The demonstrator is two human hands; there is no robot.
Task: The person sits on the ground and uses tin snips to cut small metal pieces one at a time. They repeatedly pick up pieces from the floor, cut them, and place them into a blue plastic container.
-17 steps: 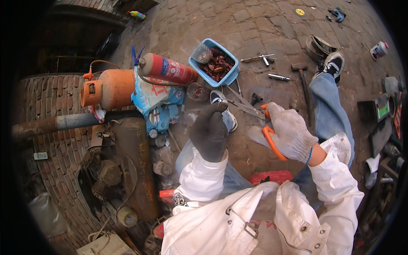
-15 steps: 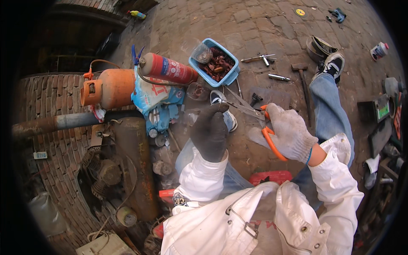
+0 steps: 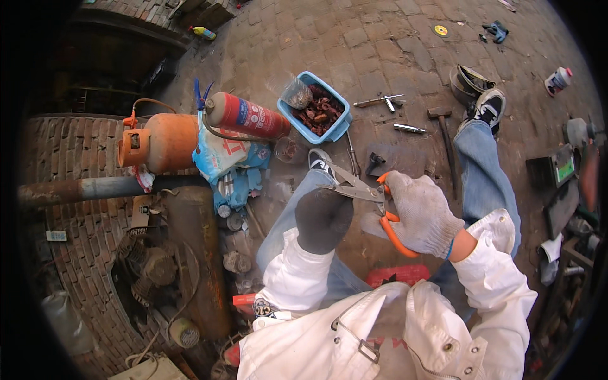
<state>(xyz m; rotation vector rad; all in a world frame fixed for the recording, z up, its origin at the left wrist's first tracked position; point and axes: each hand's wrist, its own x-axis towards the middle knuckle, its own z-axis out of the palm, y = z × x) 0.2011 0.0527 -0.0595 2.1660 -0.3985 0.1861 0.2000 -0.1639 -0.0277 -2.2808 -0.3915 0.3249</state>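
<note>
My right hand (image 3: 421, 212), in a pale knitted work glove, is closed round the orange handles of a pair of metal snips (image 3: 362, 189). Their long blades are spread and point left. Just below the blade tips is my left hand (image 3: 324, 215) in a dark grey glove, curled into a fist. One blade reaches the top of that fist; whether it touches cannot be told. Anything inside the left fist is hidden. Beyond the hands sits a light blue plastic tub (image 3: 346, 120) of reddish-brown scraps, with a clear plastic container (image 3: 296, 95) tilted in its corner.
Left of the tub lie a red fire extinguisher (image 3: 253, 117), an orange gas cylinder (image 3: 168, 142) and a blue-white sack (image 3: 221, 149). A hammer (image 3: 447, 142), a metal socket (image 3: 409, 128) and a T-shaped tool (image 3: 380, 100) lie on the brick ground. A black battery-like box (image 3: 551, 168) stands at right.
The snips and my right hand have shifted slightly left and down. My left fist has turned and moved a little lower, so its top now lies close under the blades.
</note>
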